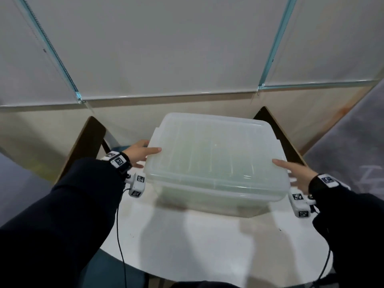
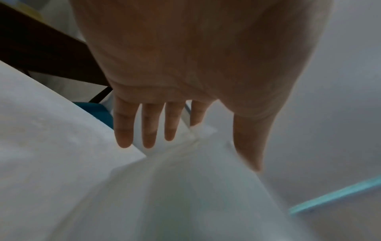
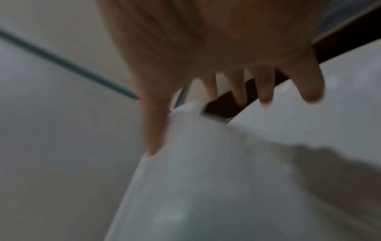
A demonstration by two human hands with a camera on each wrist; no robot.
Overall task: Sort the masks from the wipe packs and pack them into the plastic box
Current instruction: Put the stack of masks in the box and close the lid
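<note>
A translucent, frosted plastic box (image 1: 216, 163) with rounded corners and a ribbed lid (image 1: 214, 148) is sitting at the far side of a smooth white round table (image 1: 207, 246), with its lid on. The left hand (image 1: 139, 153) is reaching along the box's left side: its thumb is lying flat on the lid's edge and its fingers (image 2: 148, 125) are stretched out straight and slightly spread beside the box wall, not curled round anything. The right hand (image 1: 297, 173) is doing the same at the right side, thumb resting on the lid's near-right corner, fingers (image 3: 266, 84) extended and fanned apart; that wrist view is blurred, so whether the fingers are touching the wall cannot be told. What is lying inside the box cannot be made out through the cloudy plastic. Both arms are wearing dark sleeves (image 1: 62, 215) with white marker-tagged wrist mounts (image 1: 137, 183). Behind the table, two dark wooden chair backs (image 1: 87, 142) are standing before pale roller blinds (image 1: 166, 48) with teal frames.
</note>
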